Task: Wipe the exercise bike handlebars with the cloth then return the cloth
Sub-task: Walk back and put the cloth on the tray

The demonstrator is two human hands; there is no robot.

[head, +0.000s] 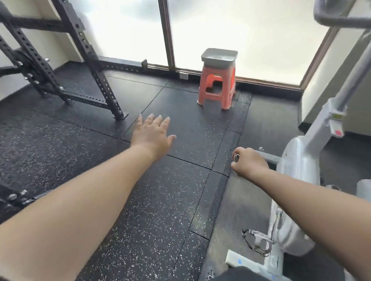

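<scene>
The white exercise bike (300, 177) stands at the right, its grey handlebars (343, 21) blurred at the top right corner. My left hand (152, 134) reaches forward over the floor with fingers spread, touching nothing. My right hand (249, 160) hangs lower, in front of the bike's front floor bar, fingers curled into a fist. A small grey bit shows by its thumb; I cannot tell whether it is held. A grey tray (219, 57) sits on an orange stool (217, 86) ahead, with something pale inside that is too small to identify. No cloth is plainly visible.
A black steel power rack (79, 60) fills the left. The floor (140, 207) is black speckled rubber tile. Frosted windows (249, 18) run along the far wall. A bike pedal (258, 241) sticks out at lower right.
</scene>
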